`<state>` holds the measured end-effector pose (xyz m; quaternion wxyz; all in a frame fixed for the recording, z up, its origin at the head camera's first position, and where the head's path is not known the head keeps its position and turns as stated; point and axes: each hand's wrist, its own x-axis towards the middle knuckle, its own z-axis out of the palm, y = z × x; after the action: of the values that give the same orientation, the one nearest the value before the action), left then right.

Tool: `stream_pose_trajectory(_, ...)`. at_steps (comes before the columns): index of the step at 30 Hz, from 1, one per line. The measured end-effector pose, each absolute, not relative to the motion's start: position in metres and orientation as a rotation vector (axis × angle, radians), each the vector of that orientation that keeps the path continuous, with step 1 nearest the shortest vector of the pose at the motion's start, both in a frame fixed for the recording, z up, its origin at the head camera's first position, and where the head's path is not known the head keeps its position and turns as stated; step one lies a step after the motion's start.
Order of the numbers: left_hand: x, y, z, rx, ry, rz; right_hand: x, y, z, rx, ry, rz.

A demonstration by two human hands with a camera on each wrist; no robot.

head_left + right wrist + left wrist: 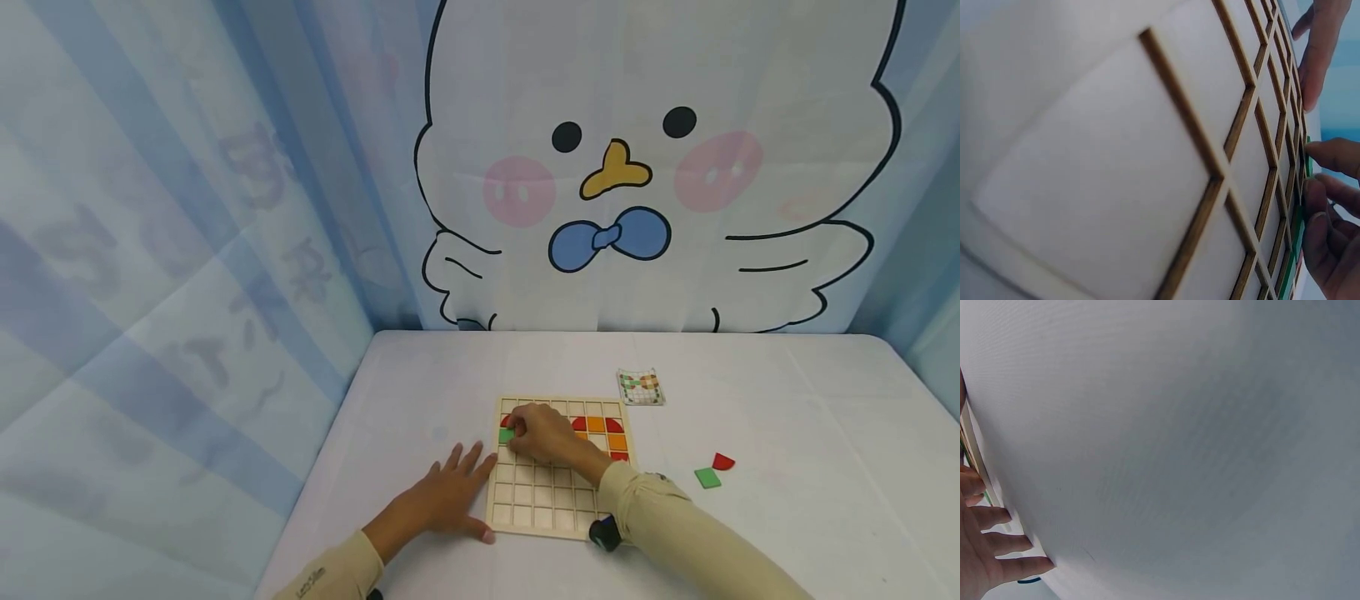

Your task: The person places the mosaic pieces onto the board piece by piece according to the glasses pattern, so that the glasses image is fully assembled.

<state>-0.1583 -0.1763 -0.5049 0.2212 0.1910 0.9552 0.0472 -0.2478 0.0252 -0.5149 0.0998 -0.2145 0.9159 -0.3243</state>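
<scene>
A wooden grid board [534, 496] lies on the white table. My right hand [546, 433] reaches over its upper left part, with finger and thumb pinching a small green tile [1309, 156] at the grid's surface; the hand hides part of it. Beside those fingertips, a green square [506, 437] and a red piece [506, 421] occupy cells in the left column. Red and orange tiles [596, 424] fill several cells at the upper right. My left hand [450, 492] is spread flat, its fingers and thumb against the board's left edge.
Right of the board, a loose red quarter-round piece [723, 462] and a loose green square [707, 477] lie on the table [795, 533]. A small pattern card [641, 387] lies behind the board's right corner. A cartoon-printed curtain [607, 292] hangs beyond the table.
</scene>
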Motion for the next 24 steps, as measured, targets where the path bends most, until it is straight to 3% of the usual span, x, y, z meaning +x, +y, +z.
stream_pose_trajectory(13,-0.159,-0.175,-0.506,0.514,2.643,0.12,-0.248,0.074,-0.508,-0.97,2.567,-1.106)
stream_pose_trajectory(24,-0.158,-0.172,-0.505,0.468,2.637,0.11,-0.246,0.17,-0.499,-0.728,2.574,-1.077)
